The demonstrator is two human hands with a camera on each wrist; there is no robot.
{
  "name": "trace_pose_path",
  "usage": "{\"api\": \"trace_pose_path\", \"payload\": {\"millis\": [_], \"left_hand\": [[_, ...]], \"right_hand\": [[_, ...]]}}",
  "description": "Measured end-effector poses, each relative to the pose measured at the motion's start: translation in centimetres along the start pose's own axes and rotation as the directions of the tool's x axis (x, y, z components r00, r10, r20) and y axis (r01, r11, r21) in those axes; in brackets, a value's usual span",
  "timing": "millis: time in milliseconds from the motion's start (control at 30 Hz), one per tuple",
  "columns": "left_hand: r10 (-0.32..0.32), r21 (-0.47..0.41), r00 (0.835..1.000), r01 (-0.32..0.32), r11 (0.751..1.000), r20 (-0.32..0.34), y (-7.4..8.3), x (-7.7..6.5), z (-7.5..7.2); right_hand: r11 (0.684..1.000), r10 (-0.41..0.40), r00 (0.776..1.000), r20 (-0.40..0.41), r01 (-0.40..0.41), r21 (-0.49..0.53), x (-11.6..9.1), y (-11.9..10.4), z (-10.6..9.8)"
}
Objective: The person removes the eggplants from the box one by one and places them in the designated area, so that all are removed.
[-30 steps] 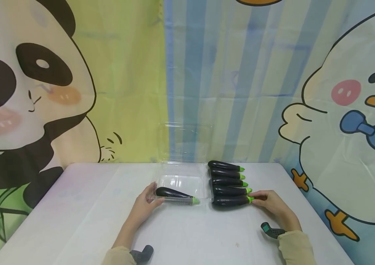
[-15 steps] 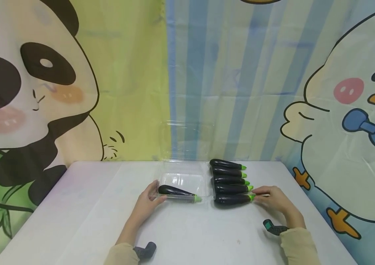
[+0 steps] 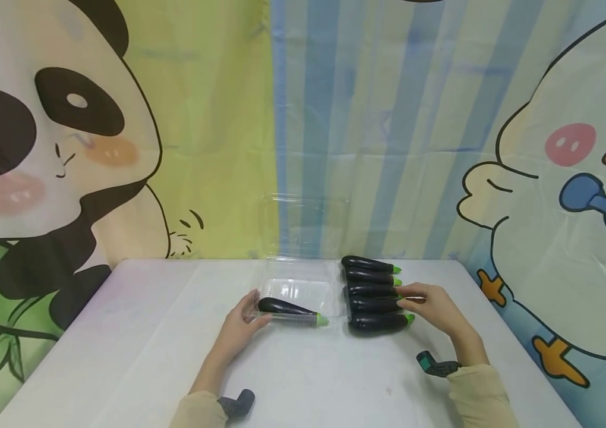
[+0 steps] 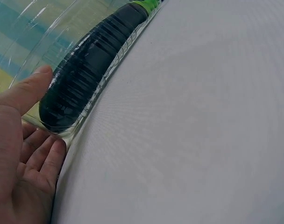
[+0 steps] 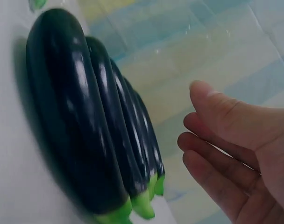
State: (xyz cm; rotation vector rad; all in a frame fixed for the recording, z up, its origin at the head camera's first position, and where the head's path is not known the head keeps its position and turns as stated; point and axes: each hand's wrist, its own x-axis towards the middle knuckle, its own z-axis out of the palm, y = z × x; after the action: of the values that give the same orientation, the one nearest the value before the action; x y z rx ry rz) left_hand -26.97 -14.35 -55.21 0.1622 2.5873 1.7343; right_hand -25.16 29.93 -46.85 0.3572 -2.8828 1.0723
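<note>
A clear plastic clamshell box [image 3: 300,289] lies on the table with its lid [image 3: 305,226] standing up at the back. One dark eggplant [image 3: 287,306] with a green stem end lies along the box's front side. My left hand [image 3: 239,324] grips the box's front left corner, thumb [image 4: 32,88] over the rim and fingers below. To the right, several eggplants [image 5: 76,112] lie side by side in a row, green ends pointing right. My right hand [image 3: 434,303] hovers by those green ends, holding nothing, with thumb and fingers apart.
The white table [image 3: 148,333] ends at a patterned curtain [image 3: 217,131] close behind the box and the row. Dark wrist devices [image 3: 436,364] sit at both cuffs.
My right hand has left the nearest eggplant's green end and moved back and up over the row. My left hand keeps its hold on the box corner.
</note>
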Motion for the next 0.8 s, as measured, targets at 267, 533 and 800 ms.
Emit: {"api": "trace_pose_path", "payload": {"millis": [267,533,800], "left_hand": [[0.012,-0.006,1.000,-0.012,1.000,0.006,0.1,0.3,0.5],[0.015,0.020,1.000,-0.015,1.000,-0.008,0.1,0.3,0.7],[0.023,0.037,1.000,-0.022,0.999,-0.017,-0.1,0.0,0.3]], "right_hand": [[0.993,-0.101,0.995,-0.026,0.102,0.063,0.7,-3.4,1.5],[0.983,-0.160,0.987,0.013,0.158,0.098,2.7,-6.0,4.3],[0.981,-0.193,0.972,0.136,0.192,0.023,5.2,-8.4,7.3]]}}
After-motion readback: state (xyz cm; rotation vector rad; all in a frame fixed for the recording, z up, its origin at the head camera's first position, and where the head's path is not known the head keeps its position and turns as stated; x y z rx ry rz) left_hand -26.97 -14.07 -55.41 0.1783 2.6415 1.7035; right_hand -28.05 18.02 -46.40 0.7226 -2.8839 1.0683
